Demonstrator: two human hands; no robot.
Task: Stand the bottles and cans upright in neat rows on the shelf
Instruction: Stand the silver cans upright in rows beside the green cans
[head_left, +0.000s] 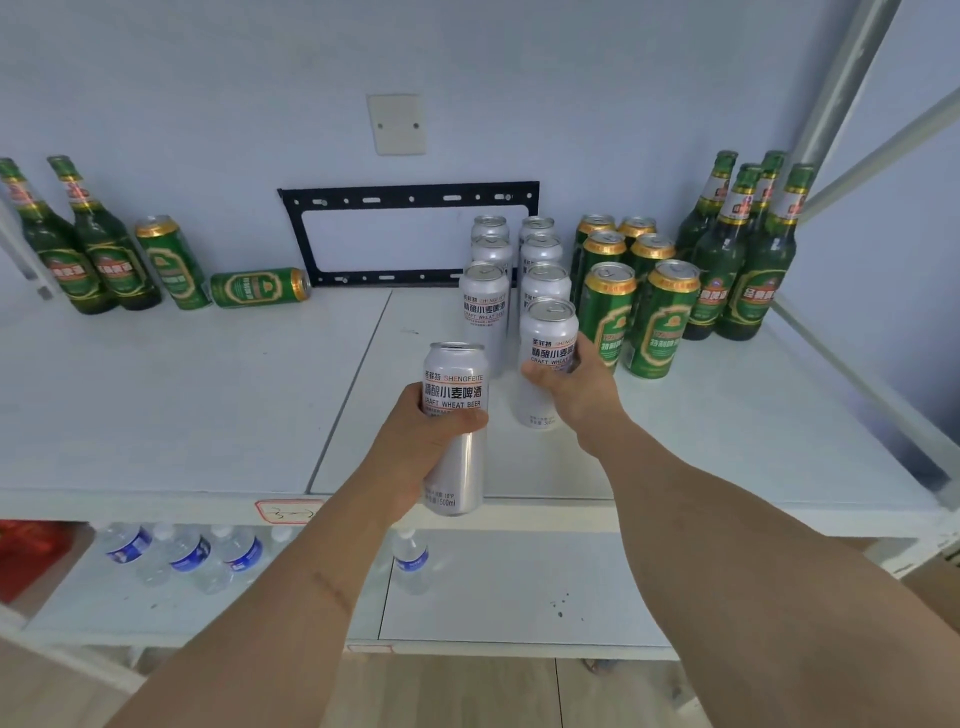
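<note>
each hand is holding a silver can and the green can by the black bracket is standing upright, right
Not quite. The left hand and right hand each hold a silver can, but the green can by the black bracket lies on its side, as the head view shows.

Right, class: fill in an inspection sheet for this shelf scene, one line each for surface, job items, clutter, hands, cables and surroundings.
Surface: white shelf, bare across its middle-left.
Job items: silver cans in two rows beside green cans; green bottles upright at right; two bottles and one green can at left; lying green can on its side.
Clutter: nothing seen.
Hands: left hand holds a silver can over the front edge; right hand grips the front silver can.
Cables: nothing seen.
Surroundings: black wall bracket, blank wall plate, water bottles on the lower shelf.
</note>
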